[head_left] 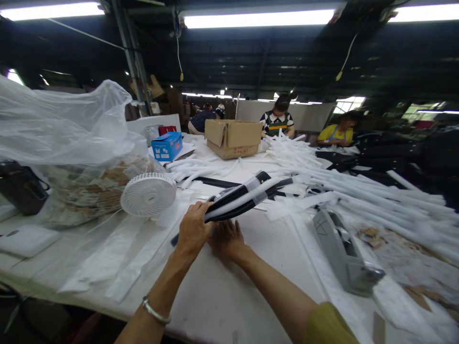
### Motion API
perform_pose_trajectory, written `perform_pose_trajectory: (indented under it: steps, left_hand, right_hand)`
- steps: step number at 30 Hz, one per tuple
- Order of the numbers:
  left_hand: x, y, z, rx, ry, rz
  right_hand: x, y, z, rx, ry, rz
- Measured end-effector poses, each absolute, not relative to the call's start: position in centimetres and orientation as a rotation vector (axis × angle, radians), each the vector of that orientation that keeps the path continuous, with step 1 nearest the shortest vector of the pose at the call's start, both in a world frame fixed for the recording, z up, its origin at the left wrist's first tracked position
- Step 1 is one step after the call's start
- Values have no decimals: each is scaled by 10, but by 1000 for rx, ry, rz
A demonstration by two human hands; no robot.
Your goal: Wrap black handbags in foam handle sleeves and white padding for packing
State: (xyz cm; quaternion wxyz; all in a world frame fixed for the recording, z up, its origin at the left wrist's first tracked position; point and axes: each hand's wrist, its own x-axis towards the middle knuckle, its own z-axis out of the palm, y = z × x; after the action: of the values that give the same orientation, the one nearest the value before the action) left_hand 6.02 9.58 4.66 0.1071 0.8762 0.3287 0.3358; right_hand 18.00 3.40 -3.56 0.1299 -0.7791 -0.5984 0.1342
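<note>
My left hand is closed round the near end of a bundle of black and white strips. The bundle slants up and away to the right above the table, with clear plastic wrapped round its far part. Just right of and below that grip is my right hand, its fingers stretched out under the bundle and partly in shadow. I cannot tell whether its fingertips touch the strips or the table. A flat black strip lies on the table behind the bundle.
A white fan and a large clear bag of labels stand left. Behind are a blue box and a cardboard carton. White foam tubes and a grey tape dispenser lie right. Several people work beyond.
</note>
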Motion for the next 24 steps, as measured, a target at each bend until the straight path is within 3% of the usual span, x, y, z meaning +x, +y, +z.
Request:
perform_pose_trajectory:
  steps: [5,11,18,21,24]
  left_hand:
    - [52,94,39,2525,904,1123]
    - [40,85,16,2561,838,1199]
    - [45,53,-14,2817,726,1105]
    - [43,42,-37,2916,590,1166]
    - [40,33,-56,2953,577,1222]
  right_hand:
    - [185,54,-17,-2197,-1745,467]
    - [208,-31,1,-2138,-1822,549]
    - [178,-108,-32,-1942,-1881,474]
    - [158,-119,-36,-1676,-1985,664]
    - [156,-124,-8,-1486,-1991,911]
